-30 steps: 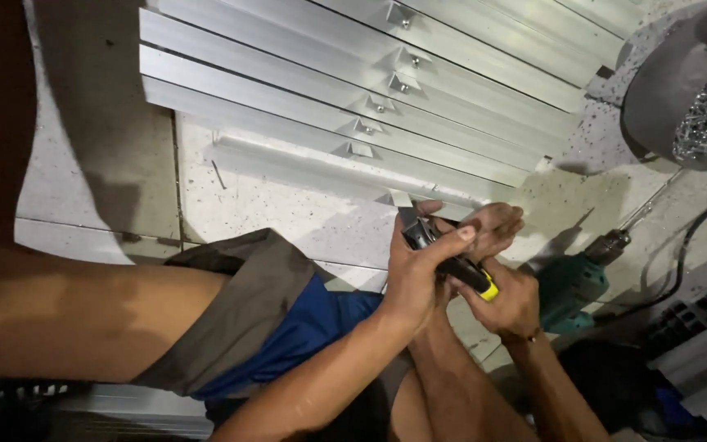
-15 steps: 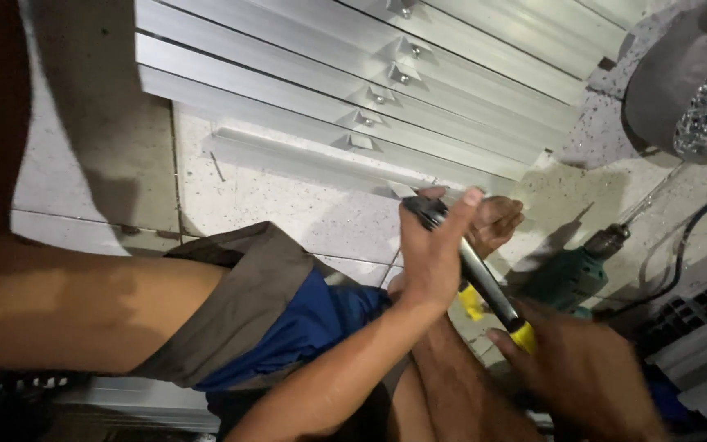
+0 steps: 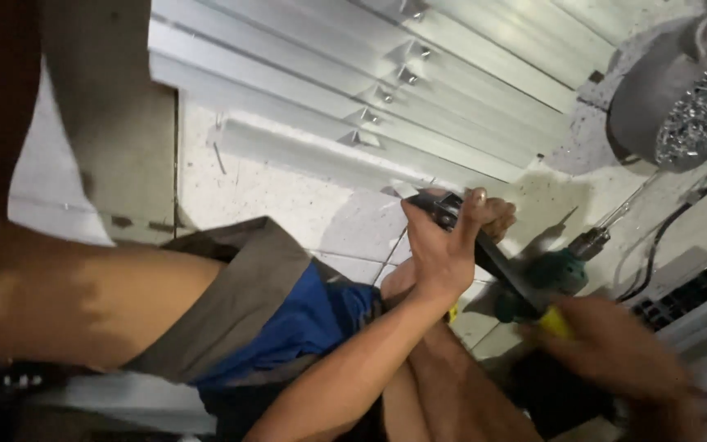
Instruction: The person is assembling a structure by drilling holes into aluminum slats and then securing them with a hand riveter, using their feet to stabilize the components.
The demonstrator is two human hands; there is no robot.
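- Nearest the camera: bare legs in grey shorts with a blue lining (image 3: 304, 319); the person sits low over a speckled tile floor (image 3: 288, 196).
- Left hand (image 3: 443, 254): fingers wrapped closed around the dark front end of a long hand tool (image 3: 493, 262). The tool runs on a slant from the hand down toward the right.
- Right hand (image 3: 615, 360): blurred, at the tool's yellow grip (image 3: 556, 322). It looks curled on the grip, but the blur leaves that unproven; logged as cannot tell.
- Tool head sits at the near end of a short aluminium profile (image 3: 312, 151) lying on the floor. Exact contact is hidden under the left fingers.
- Judgement, technique: pin the head steady with the left hand and keep the fingers off the working edge. Let the right hand supply force along the handle line, not across it. A sideways load would likely skid the head off the metal.
- Just beyond the hands: a green power drill (image 3: 566, 266) lying on the floor, bit pointing up-right, cable (image 3: 664, 245) trailing nearby; keep the handle swing clear of both.
- Farther: a row of long aluminium profiles (image 3: 370, 74) with small brackets.
- Farthest, top right: a grey bucket (image 3: 656, 106) holding metal shavings.
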